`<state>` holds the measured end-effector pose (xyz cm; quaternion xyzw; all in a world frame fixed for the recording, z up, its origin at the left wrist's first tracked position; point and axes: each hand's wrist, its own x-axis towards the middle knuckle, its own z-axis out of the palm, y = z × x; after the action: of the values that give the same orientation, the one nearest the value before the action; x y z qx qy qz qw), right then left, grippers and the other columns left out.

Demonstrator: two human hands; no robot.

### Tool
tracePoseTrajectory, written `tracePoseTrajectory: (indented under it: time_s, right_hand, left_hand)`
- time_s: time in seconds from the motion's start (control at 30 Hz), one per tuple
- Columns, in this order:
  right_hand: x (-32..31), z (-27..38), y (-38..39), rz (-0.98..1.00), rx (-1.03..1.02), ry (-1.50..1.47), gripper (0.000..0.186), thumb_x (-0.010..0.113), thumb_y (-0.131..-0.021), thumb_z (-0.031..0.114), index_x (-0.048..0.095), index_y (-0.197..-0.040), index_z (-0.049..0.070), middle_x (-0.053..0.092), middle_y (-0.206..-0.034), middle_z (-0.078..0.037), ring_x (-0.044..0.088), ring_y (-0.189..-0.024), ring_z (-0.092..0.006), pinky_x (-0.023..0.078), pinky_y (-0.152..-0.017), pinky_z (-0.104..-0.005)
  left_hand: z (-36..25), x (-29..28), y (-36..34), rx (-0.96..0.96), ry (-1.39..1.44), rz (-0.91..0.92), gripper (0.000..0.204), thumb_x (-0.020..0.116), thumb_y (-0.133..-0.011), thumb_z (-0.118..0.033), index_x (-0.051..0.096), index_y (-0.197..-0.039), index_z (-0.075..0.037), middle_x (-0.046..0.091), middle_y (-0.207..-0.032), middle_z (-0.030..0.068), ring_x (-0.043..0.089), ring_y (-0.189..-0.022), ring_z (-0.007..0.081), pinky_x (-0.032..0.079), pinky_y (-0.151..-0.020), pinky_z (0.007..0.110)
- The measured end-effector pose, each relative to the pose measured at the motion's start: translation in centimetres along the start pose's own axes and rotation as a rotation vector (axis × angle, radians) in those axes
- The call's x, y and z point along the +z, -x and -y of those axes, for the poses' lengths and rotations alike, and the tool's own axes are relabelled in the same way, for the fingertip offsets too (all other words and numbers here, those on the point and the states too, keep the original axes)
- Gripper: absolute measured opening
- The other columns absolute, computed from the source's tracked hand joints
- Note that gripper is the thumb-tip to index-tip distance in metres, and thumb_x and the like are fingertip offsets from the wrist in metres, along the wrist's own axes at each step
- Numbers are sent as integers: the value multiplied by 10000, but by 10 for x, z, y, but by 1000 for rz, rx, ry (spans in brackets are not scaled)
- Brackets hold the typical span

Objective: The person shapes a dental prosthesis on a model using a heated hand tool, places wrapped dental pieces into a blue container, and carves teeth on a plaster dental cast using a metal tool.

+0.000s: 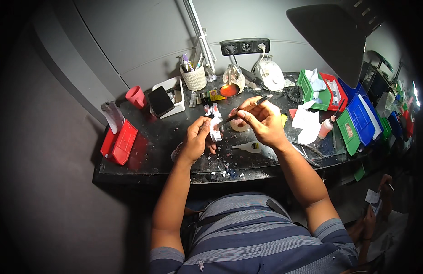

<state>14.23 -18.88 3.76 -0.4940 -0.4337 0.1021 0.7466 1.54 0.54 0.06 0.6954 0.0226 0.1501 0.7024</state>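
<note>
My left hand is closed round a small white piece with ridged edges, which looks like a dental model. My right hand grips a slim dark pen-shaped tool between thumb and fingers. The tool slants down to the left, its tip close to the model; whether they touch I cannot tell. Beneath the right hand sits a round pale dish with pink in it, partly covered by the fingers. Nearer to me, a small white bottle with a pointed nozzle lies on its side.
Crumbs litter the black bench. Behind stand a pen cup, a glowing orange dish and a white box. Red bins and a red cup are left; green bins and a pink bottle right. Another person's hand holds paper.
</note>
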Motion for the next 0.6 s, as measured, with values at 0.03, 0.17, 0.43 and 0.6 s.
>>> tracePoseTrajectory:
  time_s: [0.03, 0.17, 0.43, 0.6]
  right_hand:
    - [1, -2, 1, 9, -21, 0, 129, 682, -930, -1, 608, -1029, -38, 689, -896, -82, 692, -802, -121, 597, -696, -264]
    - [0, 1, 1, 6, -29, 10, 134, 682, -930, 0, 607, -1031, -45, 690, -896, -88, 692, -795, -125, 594, -692, -266]
    - [0, -2, 1, 24, -79, 7, 135, 680, -925, -14, 609, -1033, -53, 697, -904, -101, 696, -782, -136, 591, -686, -267]
    - [-24, 5, -7, -117, -86, 90, 138, 688, -927, 18, 623, -1036, -37, 703, -901, -90, 704, -785, -145, 587, -663, -266]
  left_hand:
    - [1, 0, 0, 0, 0, -1, 320, 410, -1085, -315, 554, -1104, -30, 700, -888, 159, 622, -551, 148, 533, -457, 272]
    - [-1, 2, 0, 5, 24, -22, 347, 434, -1079, -349, 561, -1082, -25, 677, -831, 98, 606, -507, 118, 514, -418, 247]
    - [-1, 1, 0, -7, 13, -31, 349, 440, -1076, -353, 557, -1076, -25, 675, -835, 105, 606, -506, 123, 511, -410, 249]
    - [3, -2, -1, 44, 56, -22, 330, 467, -1067, -347, 541, -1035, -27, 672, -855, 116, 635, -556, 133, 556, -458, 266]
